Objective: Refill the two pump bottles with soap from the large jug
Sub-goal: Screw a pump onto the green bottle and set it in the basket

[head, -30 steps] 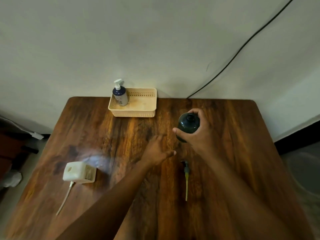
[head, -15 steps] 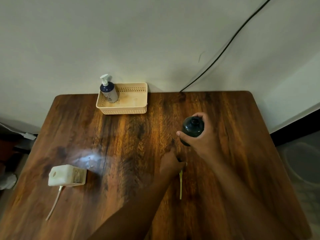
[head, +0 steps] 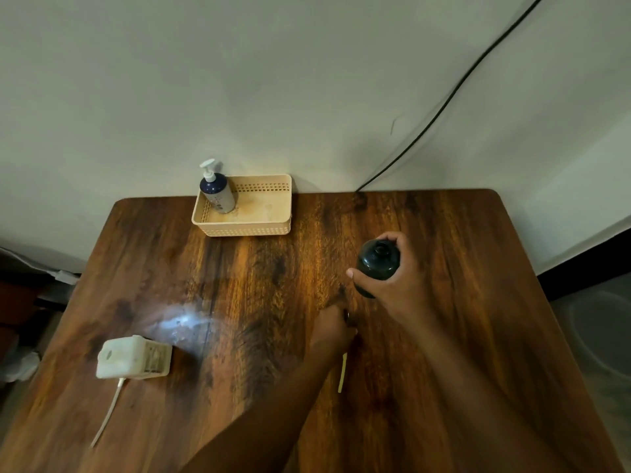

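A dark bottle (head: 377, 264), uncapped, is gripped by the right hand (head: 396, 285) above a wooden surface (head: 259, 288), fingers curled round its body. Just nearer, the pump (head: 342, 370) is lying on the surface; its head is covered by the left hand (head: 330, 327), fingers curled down on it. A second pump bottle (head: 215, 189) is stood upright in the left end of a beige basket (head: 269, 230) by the wall. A white adapter (head: 133, 357) is lying at the left.
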`<state>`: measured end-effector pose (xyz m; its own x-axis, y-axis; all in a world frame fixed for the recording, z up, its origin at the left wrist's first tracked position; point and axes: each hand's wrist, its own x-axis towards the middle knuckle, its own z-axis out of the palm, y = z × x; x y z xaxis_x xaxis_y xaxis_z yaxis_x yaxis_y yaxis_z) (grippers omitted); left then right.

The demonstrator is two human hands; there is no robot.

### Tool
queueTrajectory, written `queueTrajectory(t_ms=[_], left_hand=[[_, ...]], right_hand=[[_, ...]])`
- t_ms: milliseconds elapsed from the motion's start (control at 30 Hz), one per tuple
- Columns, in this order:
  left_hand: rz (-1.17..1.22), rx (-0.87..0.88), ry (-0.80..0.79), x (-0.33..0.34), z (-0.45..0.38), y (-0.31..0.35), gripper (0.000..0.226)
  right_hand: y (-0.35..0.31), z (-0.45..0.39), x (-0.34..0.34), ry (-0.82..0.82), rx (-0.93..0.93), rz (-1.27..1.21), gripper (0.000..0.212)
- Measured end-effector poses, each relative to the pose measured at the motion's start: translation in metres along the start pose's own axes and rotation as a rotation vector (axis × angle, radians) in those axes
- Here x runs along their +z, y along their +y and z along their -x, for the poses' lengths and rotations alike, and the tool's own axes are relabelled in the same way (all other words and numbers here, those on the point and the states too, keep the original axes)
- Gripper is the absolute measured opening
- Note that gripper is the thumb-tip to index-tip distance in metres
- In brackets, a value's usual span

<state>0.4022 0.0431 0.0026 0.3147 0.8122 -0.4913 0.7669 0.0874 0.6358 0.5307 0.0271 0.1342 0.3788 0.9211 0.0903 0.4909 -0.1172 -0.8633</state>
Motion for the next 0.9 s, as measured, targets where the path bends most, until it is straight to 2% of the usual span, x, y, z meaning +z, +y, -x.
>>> queueTrajectory(t_ms=[133,267,567,700,900], left_hand=[[0.084,0.015,0.068,-0.049,0.003,-0.002,0.039],[0.149,0.101,0.183,-0.121,0.012,0.003,0.054],[0.197,0.232,0.484,-0.284,0.05,0.022,0.056],[0.205,0.298,0.582,-0.33,0.064,0.032,0.053],[0.253,0.386,0.738,-0.415,0.113,0.049,0.051]], right_hand=[[-0.011,-0.004,0.004,-0.02,-0.003,-0.014,0.071],[-0.031,-0.01,0.013,-0.039,-0.016,-0.011,0.072],[-0.102,-0.029,0.058,-0.171,-0.079,-0.086,0.074],[-0.124,-0.036,0.075,-0.254,-0.083,-0.108,0.079],[-0.198,-0.046,0.108,-0.264,-0.267,-0.07,0.074]])
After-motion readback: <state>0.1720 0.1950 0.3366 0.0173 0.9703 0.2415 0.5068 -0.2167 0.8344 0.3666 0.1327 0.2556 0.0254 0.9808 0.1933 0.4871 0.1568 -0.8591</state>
